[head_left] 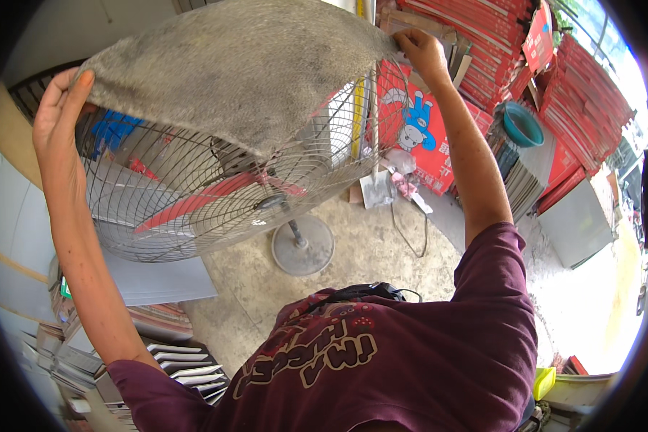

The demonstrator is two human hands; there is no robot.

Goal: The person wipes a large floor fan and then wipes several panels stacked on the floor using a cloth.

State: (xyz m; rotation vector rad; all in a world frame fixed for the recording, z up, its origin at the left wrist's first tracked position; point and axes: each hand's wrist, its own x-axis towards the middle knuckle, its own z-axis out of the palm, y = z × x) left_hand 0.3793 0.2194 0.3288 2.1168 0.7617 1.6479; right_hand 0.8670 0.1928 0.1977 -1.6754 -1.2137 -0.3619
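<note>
A worn grey cloth (230, 68) hangs stretched between my raised hands, draped over the top of a large pedestal fan (194, 198). My left hand (60, 115) pinches its left corner between thumb and fingers. At the far right corner, my right hand (420, 52) grips the cloth with fingers closed. A middle corner of the cloth droops over the front of the wire cage. Red blades show through the wires below it, and the upper part of the cage is hidden. The fan stands on a round grey base (302, 246).
Stacked red flat cardboard (475, 43) fills the back right, with a teal basin (522, 124) beside it. A red printed board (432, 144) leans behind the fan. Piled books or boards (187, 367) sit at lower left. A dark wire loop (414, 237) lies on the concrete floor (367, 252).
</note>
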